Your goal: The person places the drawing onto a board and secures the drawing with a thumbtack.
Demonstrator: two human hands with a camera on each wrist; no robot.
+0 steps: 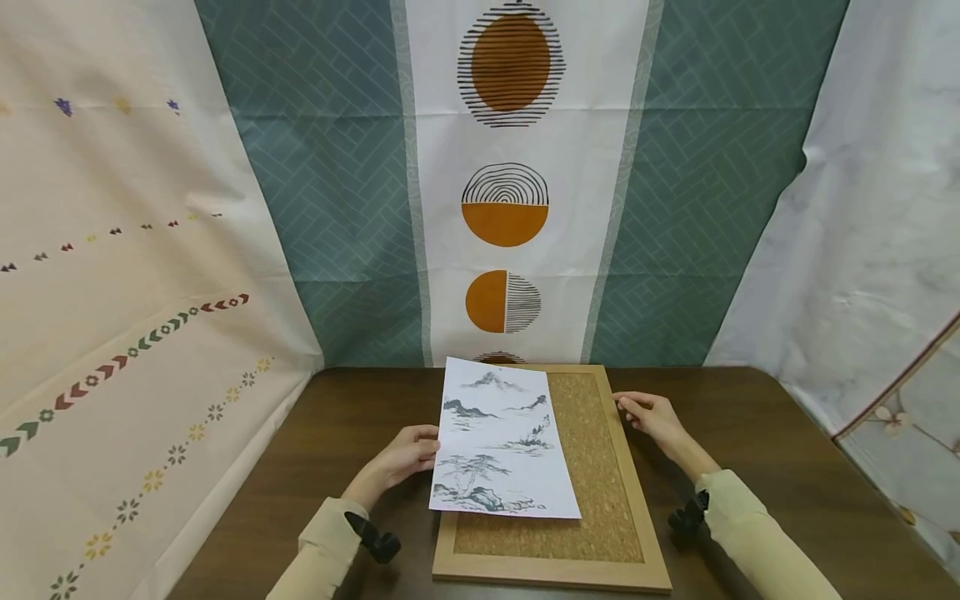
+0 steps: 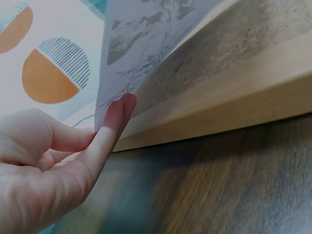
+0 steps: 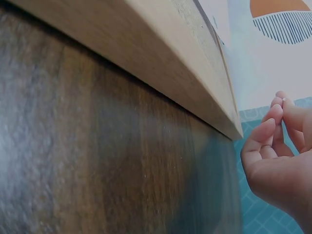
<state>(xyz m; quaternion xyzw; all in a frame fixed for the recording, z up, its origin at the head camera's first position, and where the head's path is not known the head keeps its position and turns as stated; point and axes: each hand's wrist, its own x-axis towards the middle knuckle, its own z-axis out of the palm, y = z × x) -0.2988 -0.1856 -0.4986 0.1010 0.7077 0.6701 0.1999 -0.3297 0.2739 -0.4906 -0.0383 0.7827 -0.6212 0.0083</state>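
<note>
A white sheet of paper (image 1: 495, 442) printed with ink-style mountains and trees lies slantwise over a wood-framed cork board (image 1: 600, 467). My left hand (image 1: 408, 454) pinches the sheet's left edge between thumb and fingers. From the left wrist view, the paper (image 2: 141, 44) rises at an angle above the cork and frame (image 2: 219, 97), held by the left hand (image 2: 63, 156). Just off the board's right side is my right hand (image 1: 652, 418), thumb and fingertips brought together. The right wrist view shows a tiny pale speck (image 3: 283, 99) between those fingertips; its kind cannot be made out.
The board rests on a dark brown wooden table (image 1: 360, 400). Behind it hangs a green and white cloth (image 1: 352, 208) with orange circles. Patterned cloth (image 1: 150, 350) borders the left side, and pale marbled cloth (image 1: 847, 275) the right.
</note>
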